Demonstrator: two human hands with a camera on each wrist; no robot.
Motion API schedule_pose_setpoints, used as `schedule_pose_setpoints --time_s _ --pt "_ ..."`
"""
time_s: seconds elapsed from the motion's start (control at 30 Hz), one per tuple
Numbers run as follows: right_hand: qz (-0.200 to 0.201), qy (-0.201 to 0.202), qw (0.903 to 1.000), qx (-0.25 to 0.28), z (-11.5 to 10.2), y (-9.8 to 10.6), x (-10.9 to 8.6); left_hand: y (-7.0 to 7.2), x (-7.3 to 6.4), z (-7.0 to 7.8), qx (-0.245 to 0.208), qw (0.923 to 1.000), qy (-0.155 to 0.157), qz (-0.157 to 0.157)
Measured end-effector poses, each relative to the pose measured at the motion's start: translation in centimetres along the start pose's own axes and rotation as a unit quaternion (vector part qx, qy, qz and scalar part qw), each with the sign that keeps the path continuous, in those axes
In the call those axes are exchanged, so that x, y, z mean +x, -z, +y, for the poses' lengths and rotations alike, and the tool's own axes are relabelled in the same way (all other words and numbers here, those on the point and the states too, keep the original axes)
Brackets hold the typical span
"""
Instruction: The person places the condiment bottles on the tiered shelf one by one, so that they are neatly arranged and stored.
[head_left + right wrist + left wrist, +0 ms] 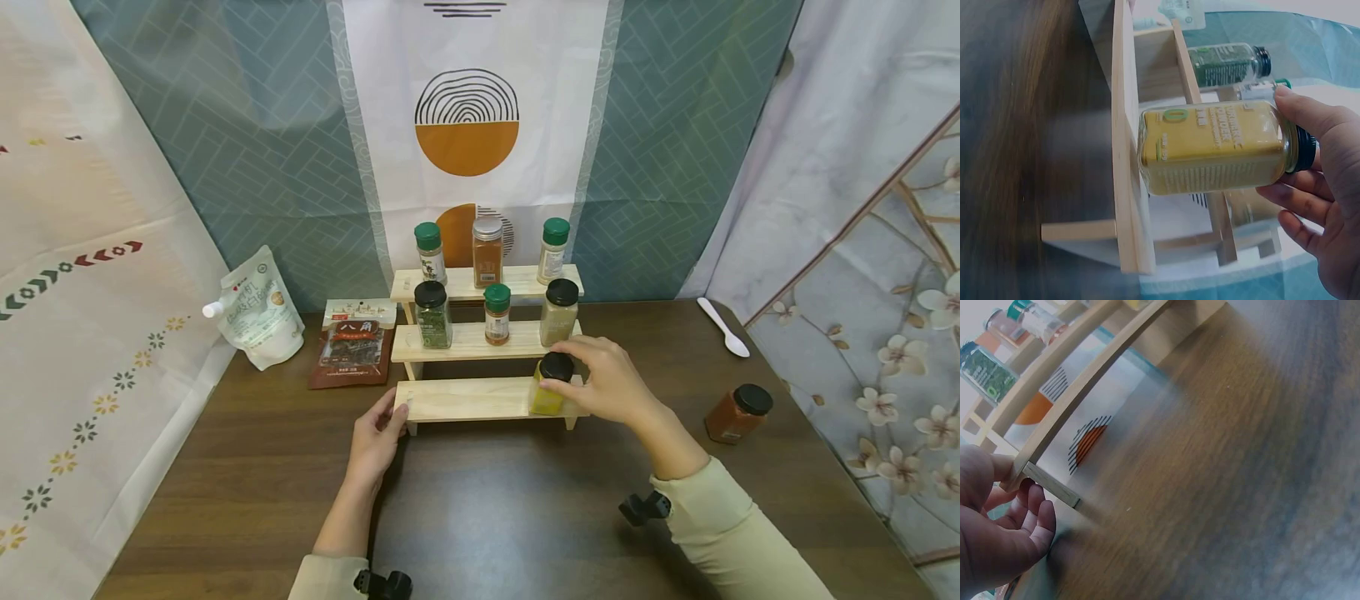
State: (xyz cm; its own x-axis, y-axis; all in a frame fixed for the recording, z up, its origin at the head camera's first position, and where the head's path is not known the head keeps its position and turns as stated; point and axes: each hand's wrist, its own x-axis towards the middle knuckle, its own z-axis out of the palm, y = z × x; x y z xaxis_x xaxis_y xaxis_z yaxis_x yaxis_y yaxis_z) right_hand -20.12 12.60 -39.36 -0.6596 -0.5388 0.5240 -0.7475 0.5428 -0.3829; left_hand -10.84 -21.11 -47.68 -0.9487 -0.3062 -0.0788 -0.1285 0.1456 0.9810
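A three-step wooden spice rack point(465, 400) stands at the middle of the table. My right hand point(611, 379) holds a square glass jar of yellow powder point(1216, 147) near its black lid, thumb on one side and fingers on the other. The jar is upright at the right end of the lowest step, its base right at the board. At the opposite end, my left hand point(377, 437) grips the corner of that step, with the thumb over the board and curled fingers beside the leg point(1054, 484).
The middle step bears a green herb jar point(433, 321), a small green-lidded bottle point(497, 321) and a beige powder jar point(558, 321). Three more bottles stand on top. A white pouch point(262, 321) and star anise packet point(354, 346) are left; a red-brown jar point(727, 421) and white spoon point(723, 327) right.
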Motion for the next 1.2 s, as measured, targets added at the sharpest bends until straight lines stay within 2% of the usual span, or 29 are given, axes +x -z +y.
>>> schedule_pose_setpoints --time_s 0.13,0.3,0.4,0.6,0.7,0.77,0.93,1.0,1.17,1.2 --pt "0.005 0.007 1.0000 -0.002 -0.6 -0.7 0.6 0.0 -0.9 1.6 0.006 1.0000 -0.007 -0.001" --pt "0.009 0.015 0.9998 -0.002 -1.4 -1.6 1.4 0.0 -1.1 2.0 0.009 0.9998 -0.016 0.000" --pt "0.006 0.017 0.9998 0.002 -1.9 -2.1 1.9 0.0 -0.7 1.5 0.007 0.9999 -0.007 0.004" --pt "-0.005 0.024 0.9994 0.024 -2.7 -3.2 3.0 0.1 0.9 -1.2 0.007 0.9999 0.005 0.007" --pt "-0.011 0.028 0.9992 0.027 -3.0 -3.8 3.5 0.1 1.1 -1.7 0.008 0.9999 0.003 0.006" --pt "-0.017 0.030 0.9990 0.030 -3.2 -4.2 3.8 0.1 1.0 -1.5 0.003 1.0000 0.003 0.006" --pt "-0.031 0.025 0.9987 0.033 -3.8 -5.0 4.7 0.1 -0.4 1.0 -0.002 1.0000 0.006 0.001" --pt "-0.034 0.026 0.9986 0.031 -4.0 -5.3 5.0 0.2 -0.3 0.6 0.002 1.0000 0.001 0.002" --pt "-0.045 0.023 0.9986 0.012 -4.6 -6.0 5.7 0.0 0.8 -1.9 0.004 0.9998 -0.013 0.013" --pt "-0.048 0.022 0.9986 0.008 -4.7 -6.2 5.9 -0.1 0.8 -1.9 0.004 0.9998 -0.013 0.015"
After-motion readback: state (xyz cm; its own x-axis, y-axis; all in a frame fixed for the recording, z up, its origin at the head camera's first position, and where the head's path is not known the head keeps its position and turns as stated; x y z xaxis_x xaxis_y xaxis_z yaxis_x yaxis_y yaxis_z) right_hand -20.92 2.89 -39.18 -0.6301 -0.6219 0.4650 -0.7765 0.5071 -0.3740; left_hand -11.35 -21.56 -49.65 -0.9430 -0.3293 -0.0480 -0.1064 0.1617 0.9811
